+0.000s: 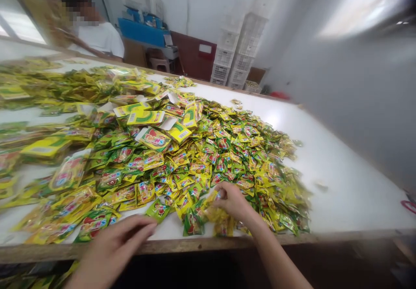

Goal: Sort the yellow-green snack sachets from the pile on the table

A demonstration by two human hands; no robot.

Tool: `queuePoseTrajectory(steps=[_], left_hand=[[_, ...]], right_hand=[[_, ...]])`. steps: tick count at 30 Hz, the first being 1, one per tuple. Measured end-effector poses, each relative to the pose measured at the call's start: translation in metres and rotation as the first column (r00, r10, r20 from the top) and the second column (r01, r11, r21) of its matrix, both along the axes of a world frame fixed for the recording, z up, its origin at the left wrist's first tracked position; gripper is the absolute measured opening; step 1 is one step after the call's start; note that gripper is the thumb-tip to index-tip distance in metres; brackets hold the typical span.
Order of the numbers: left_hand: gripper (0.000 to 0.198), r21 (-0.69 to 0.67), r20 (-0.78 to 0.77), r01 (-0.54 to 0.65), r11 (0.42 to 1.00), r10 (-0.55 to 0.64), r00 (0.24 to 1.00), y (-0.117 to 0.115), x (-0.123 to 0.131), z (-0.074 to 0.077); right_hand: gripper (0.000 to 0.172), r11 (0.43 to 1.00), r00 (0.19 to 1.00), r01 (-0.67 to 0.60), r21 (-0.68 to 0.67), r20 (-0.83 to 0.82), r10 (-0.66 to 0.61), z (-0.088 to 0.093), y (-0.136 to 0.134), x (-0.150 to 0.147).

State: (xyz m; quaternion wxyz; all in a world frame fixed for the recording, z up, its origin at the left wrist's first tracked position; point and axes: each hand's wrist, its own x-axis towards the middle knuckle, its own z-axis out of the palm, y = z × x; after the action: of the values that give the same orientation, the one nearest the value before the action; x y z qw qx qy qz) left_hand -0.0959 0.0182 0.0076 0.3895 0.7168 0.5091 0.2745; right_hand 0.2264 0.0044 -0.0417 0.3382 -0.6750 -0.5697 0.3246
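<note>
My left hand (118,248) is low at the table's front edge, thumb and fingers pinched together. A small green candy packet (158,211) shows right at its fingertips, apparently gripped by one corner. My right hand (234,202) reaches into the near side of the pile, its fingers closed on a yellow candy packet (212,199). Just below those fingers, more yellow packets (223,227) and a green packet (194,223) lie at the pile's edge. The big heap of small green and yellow packets (224,150) spreads out beyond both hands.
Open printed card boxes (152,139) lie on the heap, with flatter yellow boxes (45,147) at left. The white table (341,172) has a wooden front edge (175,246). Behind it are a person in a white top (100,40), stacked white crates (240,55) and a blue bench (143,32).
</note>
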Motion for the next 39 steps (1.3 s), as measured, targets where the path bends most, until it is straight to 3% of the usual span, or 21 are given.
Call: queuePoseTrajectory(steps=[2, 3, 6, 8, 11, 15, 17, 19, 20, 22, 25, 29, 34, 35, 36, 38, 39], left_hand=[[0.022, 0.054, -0.099, 0.239, 0.969, -0.233, 0.967, 0.013, 0.048, -0.003], [0.022, 0.113, -0.208, 0.28, 0.953, -0.253, 0.945, 0.017, 0.073, -0.004], [0.014, 0.217, -0.478, 0.286, 0.933, -0.154, 0.865, 0.022, 0.125, -0.004], [0.016, 0.218, -0.521, 0.277, 0.936, -0.129, 0.844, 0.02, 0.136, -0.004], [0.02, 0.186, -0.495, 0.287, 0.94, -0.163, 0.853, 0.018, 0.132, -0.009], [0.023, 0.039, -0.262, 0.183, 0.982, -0.166, 0.951, 0.022, 0.115, -0.022], [0.023, -0.044, -0.11, 0.097, 0.994, -0.102, 0.989, 0.028, 0.105, -0.025], [0.021, -0.132, 0.094, 0.026, 0.991, -0.014, 0.995, 0.035, 0.095, -0.023], [0.022, -0.182, 0.194, 0.013, 0.983, 0.023, 0.981, 0.037, 0.09, -0.021], [0.022, -0.252, 0.3, 0.03, 0.967, 0.049, 0.953, 0.038, 0.083, -0.014], [0.019, -0.272, 0.323, 0.055, 0.961, 0.038, 0.946, 0.034, 0.082, -0.005], [0.014, -0.288, 0.368, 0.07, 0.955, 0.043, 0.929, 0.029, 0.084, 0.004], [0.024, -0.305, 0.462, 0.044, 0.951, 0.107, 0.88, 0.012, 0.079, 0.012], [0.023, -0.295, 0.478, 0.05, 0.954, 0.102, 0.872, 0.008, 0.077, 0.013], [0.02, -0.284, 0.483, 0.068, 0.956, 0.081, 0.872, 0.006, 0.075, 0.013], [0.013, -0.242, 0.42, 0.062, 0.968, 0.047, 0.906, 0.009, 0.066, 0.013], [0.008, -0.207, 0.367, 0.02, 0.978, 0.058, 0.928, 0.015, 0.057, 0.014]], right_hand=[[0.034, 1.0, 0.998, 0.03, -0.001, -0.056, -0.03, -0.001, 0.0, 0.003], [0.033, 0.999, 0.995, 0.049, 0.003, -0.089, -0.049, -0.002, -0.001, 0.005], [0.031, 0.994, 0.976, 0.106, 0.024, -0.194, -0.1, 0.001, -0.002, 0.01], [0.03, 0.991, 0.958, 0.13, 0.036, -0.261, -0.116, 0.007, -0.003, 0.012], [0.022, 0.988, 0.932, 0.141, 0.054, -0.344, -0.114, 0.019, -0.006, 0.009], [0.018, 1.0, 0.922, -0.022, 0.015, -0.386, 0.026, 0.029, -0.012, -0.003], [0.016, 1.0, 0.956, 0.004, 0.0, -0.294, -0.004, 0.03, -0.013, -0.005], [0.015, 0.992, 0.968, 0.123, 0.019, -0.222, -0.116, 0.032, -0.013, -0.007], [0.014, 0.991, 0.958, 0.135, 0.016, -0.256, -0.127, 0.033, -0.012, -0.008], [0.015, 1.0, 0.916, 0.021, 0.003, -0.4, -0.018, 0.036, -0.01, -0.016], [0.016, 0.988, 0.861, -0.138, 0.074, -0.485, 0.156, 0.04, -0.005, -0.039], [0.021, 0.995, 0.933, -0.063, 0.08, -0.349, 0.087, 0.039, 0.003, -0.063], [0.025, 0.988, 0.979, -0.074, 0.138, -0.181, 0.098, 0.045, -0.004, -0.069], [0.025, 0.983, 0.98, -0.117, 0.14, -0.144, 0.137, 0.044, -0.007, -0.068], [0.015, 0.977, 0.971, -0.191, 0.101, -0.127, 0.203, 0.042, -0.009, -0.066], [0.027, 0.948, 0.94, -0.317, 0.003, -0.129, 0.315, 0.032, -0.011, -0.062], [0.028, 0.954, 0.951, -0.298, 0.022, -0.077, 0.298, 0.027, -0.013, -0.06]])
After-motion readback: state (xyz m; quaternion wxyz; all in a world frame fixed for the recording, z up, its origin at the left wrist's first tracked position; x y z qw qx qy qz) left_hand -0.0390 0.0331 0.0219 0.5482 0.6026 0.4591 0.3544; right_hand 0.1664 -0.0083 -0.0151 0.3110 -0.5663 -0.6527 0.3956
